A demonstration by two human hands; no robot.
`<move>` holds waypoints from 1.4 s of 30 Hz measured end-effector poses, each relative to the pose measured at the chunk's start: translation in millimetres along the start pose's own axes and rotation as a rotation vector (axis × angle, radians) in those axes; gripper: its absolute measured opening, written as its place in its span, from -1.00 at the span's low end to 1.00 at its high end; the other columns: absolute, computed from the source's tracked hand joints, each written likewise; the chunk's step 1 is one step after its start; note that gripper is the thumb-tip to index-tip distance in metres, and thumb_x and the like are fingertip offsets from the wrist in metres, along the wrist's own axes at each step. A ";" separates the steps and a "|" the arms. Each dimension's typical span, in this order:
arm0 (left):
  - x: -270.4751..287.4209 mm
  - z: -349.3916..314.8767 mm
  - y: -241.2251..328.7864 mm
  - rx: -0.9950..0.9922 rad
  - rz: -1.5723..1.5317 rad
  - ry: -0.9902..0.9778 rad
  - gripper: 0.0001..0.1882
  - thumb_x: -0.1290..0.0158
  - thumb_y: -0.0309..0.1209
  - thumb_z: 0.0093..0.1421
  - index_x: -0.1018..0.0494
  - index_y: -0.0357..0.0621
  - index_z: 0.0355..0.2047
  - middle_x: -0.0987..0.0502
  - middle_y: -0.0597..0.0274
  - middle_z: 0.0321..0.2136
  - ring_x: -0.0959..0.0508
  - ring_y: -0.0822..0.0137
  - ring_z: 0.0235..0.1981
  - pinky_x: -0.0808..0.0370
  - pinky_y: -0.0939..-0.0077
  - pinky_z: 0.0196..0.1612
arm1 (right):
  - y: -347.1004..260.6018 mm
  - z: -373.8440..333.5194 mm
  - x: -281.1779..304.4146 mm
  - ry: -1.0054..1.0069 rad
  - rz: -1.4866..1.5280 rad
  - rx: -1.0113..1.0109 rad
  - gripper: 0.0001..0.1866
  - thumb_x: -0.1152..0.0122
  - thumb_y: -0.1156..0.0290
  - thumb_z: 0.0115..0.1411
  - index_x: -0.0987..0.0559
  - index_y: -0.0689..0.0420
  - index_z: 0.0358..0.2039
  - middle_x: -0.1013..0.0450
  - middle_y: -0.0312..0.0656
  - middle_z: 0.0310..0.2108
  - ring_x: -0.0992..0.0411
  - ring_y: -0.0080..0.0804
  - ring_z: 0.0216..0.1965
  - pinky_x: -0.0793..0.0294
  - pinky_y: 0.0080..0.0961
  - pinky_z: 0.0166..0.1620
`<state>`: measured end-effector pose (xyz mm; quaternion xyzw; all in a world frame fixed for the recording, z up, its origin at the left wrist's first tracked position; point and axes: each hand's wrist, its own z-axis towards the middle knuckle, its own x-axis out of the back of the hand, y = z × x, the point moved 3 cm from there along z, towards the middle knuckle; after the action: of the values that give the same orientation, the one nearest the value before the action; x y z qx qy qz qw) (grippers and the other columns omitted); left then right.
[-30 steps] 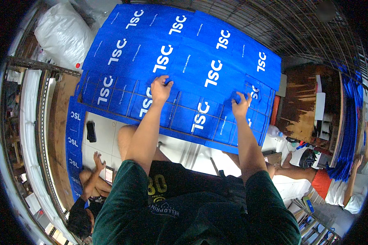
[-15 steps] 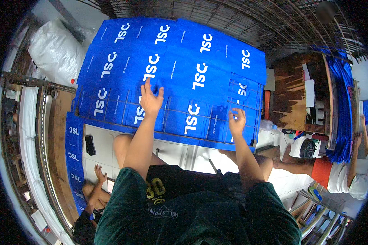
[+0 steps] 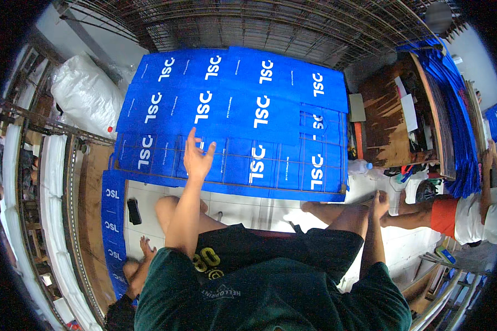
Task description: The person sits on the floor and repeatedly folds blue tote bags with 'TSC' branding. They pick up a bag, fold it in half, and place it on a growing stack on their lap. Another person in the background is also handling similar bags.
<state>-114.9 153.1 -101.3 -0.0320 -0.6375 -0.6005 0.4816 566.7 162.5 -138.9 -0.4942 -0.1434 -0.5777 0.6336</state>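
Blue fabric-like sheets [image 3: 237,118] with repeated white lettering lie spread out ahead of me. A thin wire rack [image 3: 204,154] lies across their near part, and a smaller printed blue piece [image 3: 313,122] sits at the right. Over the near middle of the sheets is my left hand [image 3: 197,160], its fingers apart and holding nothing; whether it touches them I cannot tell. My right hand [image 3: 379,204] is off the sheets, beside my right knee. Its fingers are curled together, and what they hold, if anything, is hidden.
Wire racks [image 3: 232,25] stand along the far side. A white plastic sack [image 3: 85,91] is at the far left, a phone [image 3: 133,212] on the tiled floor. Blue sheets [image 3: 453,110] hang over a wooden cabinet [image 3: 386,121] at the right. Other people sit at left and right.
My right hand has moved from above the sheets, right and back toward my knee. The left hand has drawn slightly nearer to me. The view has shifted slightly.
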 end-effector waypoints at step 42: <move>-78.9 -212.5 62.8 -0.032 0.248 -1.305 -0.23 -0.04 0.17 -0.08 -0.23 -0.03 0.05 -0.50 0.07 -0.25 -0.45 0.08 -0.11 -0.36 0.24 -0.05 | -46.0 -33.5 31.3 -0.346 -0.088 -0.354 -0.61 -0.22 0.11 -0.05 -0.55 0.20 -0.36 -0.40 0.09 -0.29 -0.34 -0.02 -0.18 -0.28 -0.26 -0.07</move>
<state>88.5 43.6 -146.0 -0.4691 -0.7811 -0.4076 0.0619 522.7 124.7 -109.9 -0.6824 -0.1679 -0.5277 0.4772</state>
